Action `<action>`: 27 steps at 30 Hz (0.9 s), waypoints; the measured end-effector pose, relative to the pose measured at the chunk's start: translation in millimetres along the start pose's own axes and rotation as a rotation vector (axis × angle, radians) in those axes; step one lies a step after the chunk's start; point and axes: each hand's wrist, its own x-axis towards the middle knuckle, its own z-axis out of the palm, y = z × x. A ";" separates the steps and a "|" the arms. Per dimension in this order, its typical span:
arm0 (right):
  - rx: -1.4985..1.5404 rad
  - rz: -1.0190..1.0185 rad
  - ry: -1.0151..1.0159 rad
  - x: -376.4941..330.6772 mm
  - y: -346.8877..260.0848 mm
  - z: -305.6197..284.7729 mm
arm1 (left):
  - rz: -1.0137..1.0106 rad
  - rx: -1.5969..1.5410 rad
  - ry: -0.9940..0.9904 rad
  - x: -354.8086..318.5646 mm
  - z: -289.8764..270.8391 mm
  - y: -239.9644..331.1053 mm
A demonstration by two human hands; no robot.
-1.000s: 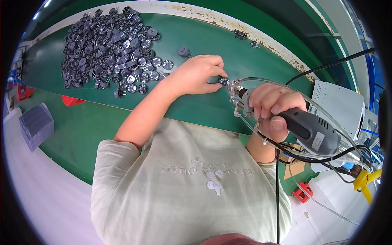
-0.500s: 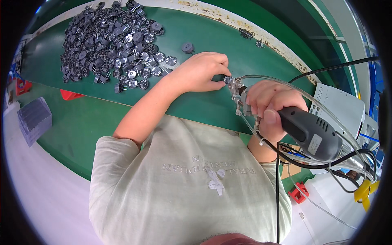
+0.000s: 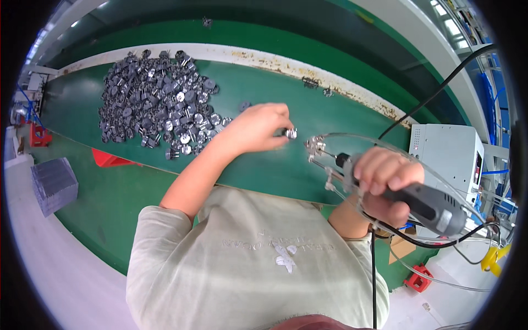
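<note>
My left hand (image 3: 263, 127) is over the middle of the bench, its thumb and fingers pinched on a small round part (image 3: 292, 133). The part's shiny face points to the right. Gripped in my right hand (image 3: 388, 177) is a dark grey electric screwdriver (image 3: 423, 204), held almost level. A metal screw-feeding head (image 3: 316, 145) with a clear tube stands at the screwdriver's front, a short gap from the round part. Left of my left hand lies a big heap of similar dark round parts (image 3: 159, 99). One loose part (image 3: 245, 105) rests just beyond my left wrist.
A green bench top (image 3: 258, 170) with a worn white rail (image 3: 275, 65) behind it holds everything. To the right stands a light grey machine box (image 3: 440, 157). Black cable (image 3: 440, 88) and clear tubing run around my right arm. Small parts (image 3: 310, 82) lie by the rail.
My left hand and the round part have drawn away leftward from the screwdriver's head, which they were touching or nearly touching. The whole view has also shifted, showing more beyond the bench.
</note>
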 end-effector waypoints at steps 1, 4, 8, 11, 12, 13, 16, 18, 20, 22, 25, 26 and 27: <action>-0.002 -0.022 0.000 1.5 -5.9 -3.9 | -0.008 0.094 0.068 13.1 -8.3 -0.9; 0.009 0.016 0.056 -5.1 2.0 -3.0 | -0.065 0.312 0.287 72.7 -28.1 -24.9; -0.025 0.099 0.096 -17.3 24.0 4.7 | -0.154 0.576 0.370 106.0 -36.6 -42.6; -0.039 0.154 0.108 -23.0 20.7 -0.8 | -0.231 0.478 0.239 56.3 -55.0 -14.3; -0.036 0.145 0.114 -25.4 20.3 -3.5 | -0.249 0.492 0.180 29.9 -54.7 -7.6; -0.031 0.146 0.119 -28.1 19.5 -4.6 | -0.275 0.500 0.120 6.1 -53.3 -2.3; -0.064 0.154 0.153 -32.0 23.7 -8.3 | -0.381 0.423 -0.038 -19.9 -41.8 -3.1; -0.090 0.167 0.144 -32.4 26.8 -8.0 | -0.376 0.320 0.030 -22.6 -32.1 -6.6; -0.116 0.153 0.093 -27.7 27.4 -3.9 | -0.335 0.100 0.092 -18.3 -21.3 -5.6; -0.114 0.147 0.045 -23.8 25.5 -1.8 | -0.263 -0.233 0.135 -12.3 -6.4 -0.2; -0.092 0.144 0.077 -23.3 27.0 -1.8 | 0.013 -0.033 0.216 -4.9 22.1 -6.3; -0.123 0.156 0.090 -22.7 27.0 -0.5 | 0.025 0.036 0.202 -4.8 26.4 -8.4; -0.137 0.163 0.091 -23.6 26.6 -0.4 | 0.037 0.027 0.212 -4.7 29.8 -10.5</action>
